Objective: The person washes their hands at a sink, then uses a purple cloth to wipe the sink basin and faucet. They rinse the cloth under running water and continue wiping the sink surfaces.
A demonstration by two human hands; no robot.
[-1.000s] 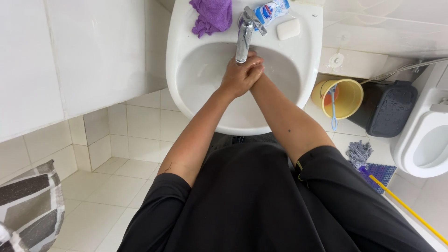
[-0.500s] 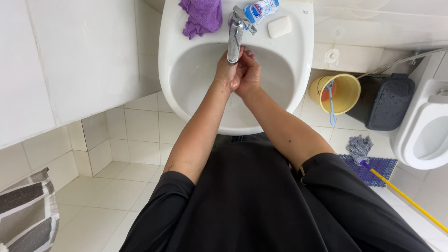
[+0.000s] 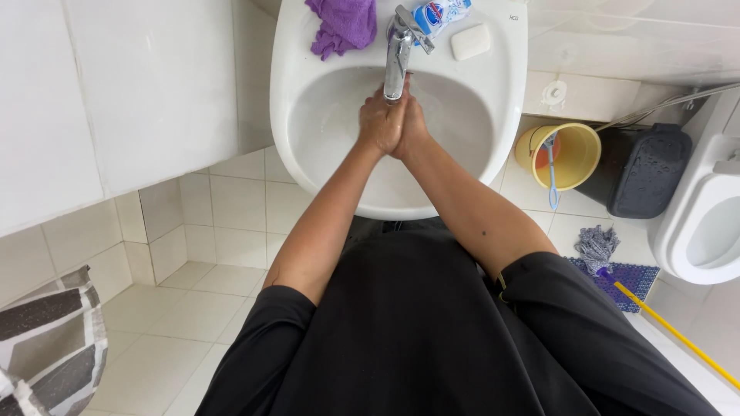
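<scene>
Both hands meet palm to palm under the tap (image 3: pixel 398 48), over the bowl of the white sink (image 3: pixel 308 115): left hand (image 3: pixel 377 123) and right hand (image 3: pixel 409 127) pressed flat together, fingers straight and close, holding nothing. On the sink rim lie a purple cloth (image 3: pixel 343 25) and a white soap bar (image 3: pixel 470 41). The tiled floor (image 3: pixel 193 308) carries a yellow bucket (image 3: pixel 574 158) and a dark bin (image 3: pixel 644 173), beside a toilet (image 3: pixel 697 223)

The left hand (image 3: pixel 378 123) and right hand (image 3: pixel 410 127) now press flat together. Before, they were clasped. They have moved directly under the faucet (image 3: pixel 396 54).
</scene>
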